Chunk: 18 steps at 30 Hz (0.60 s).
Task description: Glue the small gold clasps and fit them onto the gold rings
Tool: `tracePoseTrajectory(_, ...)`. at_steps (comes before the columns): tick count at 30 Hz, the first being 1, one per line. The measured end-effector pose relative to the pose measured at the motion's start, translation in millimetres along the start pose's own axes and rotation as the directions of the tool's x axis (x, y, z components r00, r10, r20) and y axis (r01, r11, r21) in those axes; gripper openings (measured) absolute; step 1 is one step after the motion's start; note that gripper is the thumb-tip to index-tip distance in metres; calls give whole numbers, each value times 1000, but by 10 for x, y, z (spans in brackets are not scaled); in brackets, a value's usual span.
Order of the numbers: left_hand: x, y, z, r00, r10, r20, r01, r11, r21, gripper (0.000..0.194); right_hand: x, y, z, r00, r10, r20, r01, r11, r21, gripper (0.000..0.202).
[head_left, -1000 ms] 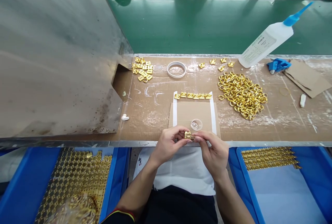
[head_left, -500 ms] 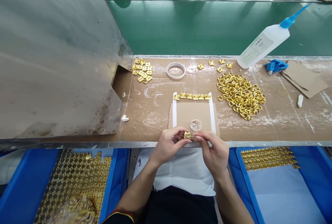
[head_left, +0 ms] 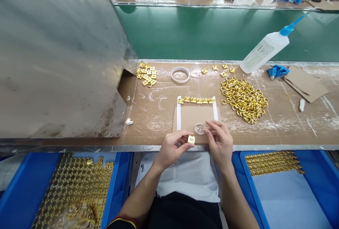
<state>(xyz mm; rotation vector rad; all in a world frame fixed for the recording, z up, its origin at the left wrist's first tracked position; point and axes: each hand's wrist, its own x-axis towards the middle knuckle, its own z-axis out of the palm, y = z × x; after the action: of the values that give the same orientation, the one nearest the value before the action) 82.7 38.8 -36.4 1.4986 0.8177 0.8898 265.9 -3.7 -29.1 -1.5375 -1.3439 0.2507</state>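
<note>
Since the earlier frame, right hand (head_left: 221,147) is shifting away from the gold piece (head_left: 191,140) and carrying the thin stick (head_left: 204,127) over the clear dish (head_left: 196,129), just beside my right fingertips. Right thumb and fingers are pinching the stick; whether its tip is touching the contents, I cannot tell. Left hand (head_left: 171,148) is keeping its place, thumb and fingers pinching the gold piece at their tips, nearer me than the dish. Six similar pieces (head_left: 193,100) are lying in a row beyond both hands; loose rings (head_left: 243,98) are lying heaped farther out, right of my right fingers. Step in hand, as judged: picking something up from the dish. Next move probably calls for a light right pinch, careful tip placement and a steady left grip.
</note>
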Motion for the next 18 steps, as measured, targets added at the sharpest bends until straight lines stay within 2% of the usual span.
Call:
tracePoseTrajectory(2, -1, 1, -6, 997, 81, -11, -80, 995, 52, 28, -50, -62, -42, 996, -11, -90, 7, 999, -44, 30)
tracePoseTrajectory(4, -3, 5, -11, 986, 170, -6, -168, 981, 101, 29, -124, -185, -105, 989, -22, -148, 8, 996, -89, 27)
tracePoseTrajectory(5, -8, 8, -13, 977, 213, 5, -213, 970, 115, 29, -166, -260, -133, 994, 0, -106, -10, 996, -90, 20)
tracePoseTrajectory(7, -33, 16, -18, 957, 289, 39, -292, 949, 119, 30, -250, -411, -160, 987, 104, 119, -99, 994, -43, 20)
tracePoseTrajectory(9, -87, 30, -29, 942, 327, 74, -333, 936, 115, 29, -323, -525, -144, 920, 216, 328, -235, 972, 19, 29)
tracePoseTrajectory(10, -126, 40, -38, 940, 329, 87, -337, 934, 117, 29, -353, -563, -124, 885, 261, 385, -301, 953, 45, 34)
tracePoseTrajectory(15, -375, 110, -117, 967, 227, 116, -245, 953, 176, 31, -442, -644, -10, 776, 391, 495, -510, 851, 127, 54)
tracePoseTrajectory(18, -514, 148, -202, 975, 203, 89, -217, 960, 180, 33, -449, -685, 42, 685, 424, 592, -613, 775, 155, 60)
